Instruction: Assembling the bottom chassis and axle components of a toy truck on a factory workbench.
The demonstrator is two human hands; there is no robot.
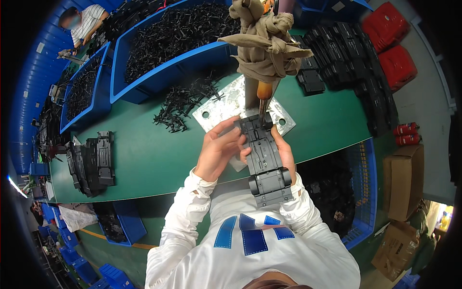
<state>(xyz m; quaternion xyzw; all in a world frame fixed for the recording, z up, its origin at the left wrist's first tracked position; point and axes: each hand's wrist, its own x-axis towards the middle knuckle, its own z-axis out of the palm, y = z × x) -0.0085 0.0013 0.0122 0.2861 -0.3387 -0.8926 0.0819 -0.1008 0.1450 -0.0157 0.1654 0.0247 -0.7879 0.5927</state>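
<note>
A black plastic toy car chassis (263, 159) is held lengthwise before me, its far end over a metal plate. My right hand (285, 153) grips its right edge, with the thumb along the side and the other fingers mostly hidden beneath. At the far left edge, my left hand (222, 148) has its fingers curled against the chassis; whether a small part is between them I cannot make out. A metal rod with an orange collar (264, 91) points down onto the far end of the chassis. Knotted beige cloth (267, 45) wraps the fixture above it.
Loose small black parts (185, 103) lie on the green table (144, 164), left of the metal plate (207, 114). Behind stands a blue bin (139, 91) of similar parts. Chassis pieces are stacked left (91, 166) and far right (344, 58). A blue crate (368, 192) stands below right.
</note>
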